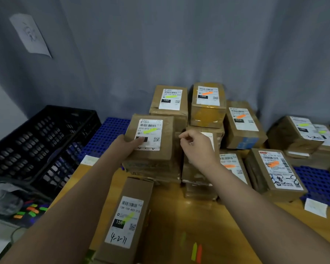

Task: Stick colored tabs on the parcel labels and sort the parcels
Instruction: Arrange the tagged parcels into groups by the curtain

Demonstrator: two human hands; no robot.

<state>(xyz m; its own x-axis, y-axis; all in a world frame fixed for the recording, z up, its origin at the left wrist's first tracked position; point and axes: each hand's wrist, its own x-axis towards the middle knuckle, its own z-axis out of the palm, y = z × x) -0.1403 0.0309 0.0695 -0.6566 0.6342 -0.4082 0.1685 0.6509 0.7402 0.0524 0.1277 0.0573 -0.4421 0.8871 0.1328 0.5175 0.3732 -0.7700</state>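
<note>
Biggest worry here is that pile. The left hand [129, 146] grips the top parcel [167, 136] at its near left corner, thumb lying across the label [151, 125], which already has a green tab [148, 131] on it. That parcel sits on a stack of boxes [152, 168] at the middle of the tabletop [179, 225]. The boxes below don't line up neatly, so dragging it off instead of lifting it could shove the whole lot sideways, or knock the long parcel [139, 187] lying just in front.

The right hand [195, 144] hovers just beside the parcel's right edge, fingers curled in with thumb against forefinger. I can't see anything in that pinch, so it's not helping carry. A one-handed corner grip on a cardboard box probably means it tips or slips.

Other risk is the sorting itself. Green and orange tabs are mixed across the piles, e.g. the orange-tabbed parcel [208, 111] sits right behind, so dropping this one on the wrong pile would be easy. Also the spare tabs [196, 251] lie near the tabletop's front edge, and a forearm could sweep them off.
</note>
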